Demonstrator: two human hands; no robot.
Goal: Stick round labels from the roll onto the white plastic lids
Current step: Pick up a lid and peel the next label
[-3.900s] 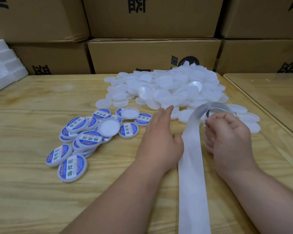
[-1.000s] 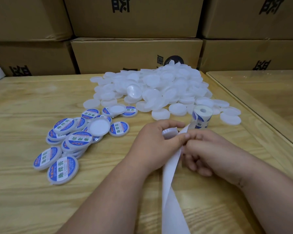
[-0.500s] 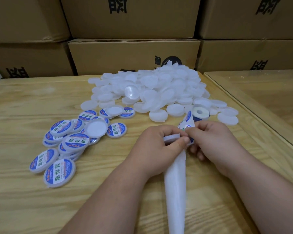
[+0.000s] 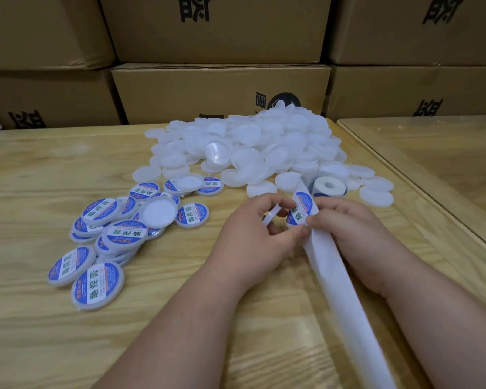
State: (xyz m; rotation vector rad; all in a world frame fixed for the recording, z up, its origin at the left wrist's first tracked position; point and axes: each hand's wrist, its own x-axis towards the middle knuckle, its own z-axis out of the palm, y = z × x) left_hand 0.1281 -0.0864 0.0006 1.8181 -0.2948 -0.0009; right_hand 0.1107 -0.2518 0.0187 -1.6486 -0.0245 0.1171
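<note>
My left hand (image 4: 250,237) grips a plain white lid (image 4: 272,214), seen edge-on between thumb and fingers. Just right of it, my right hand (image 4: 348,231) pinches the white backing strip (image 4: 345,299) where a round blue-and-white label (image 4: 300,210) sits on it. The label faces up and touches my left fingertips. The strip runs from the label roll (image 4: 328,186), lying on the table behind my hands, towards me past the bottom edge. A big pile of unlabelled white lids (image 4: 250,147) lies beyond. Labelled lids (image 4: 110,234) are heaped at the left.
The wooden table (image 4: 40,332) carries everything. Stacked cardboard boxes (image 4: 219,91) wall off its far edge. A second table with a glass top (image 4: 438,153) adjoins on the right. Loose white lids (image 4: 376,196) lie right of the roll.
The label on the strip has come into full view between my hands. My left hand has tilted the lid up beside it. The roll has tipped onto its side behind my right hand.
</note>
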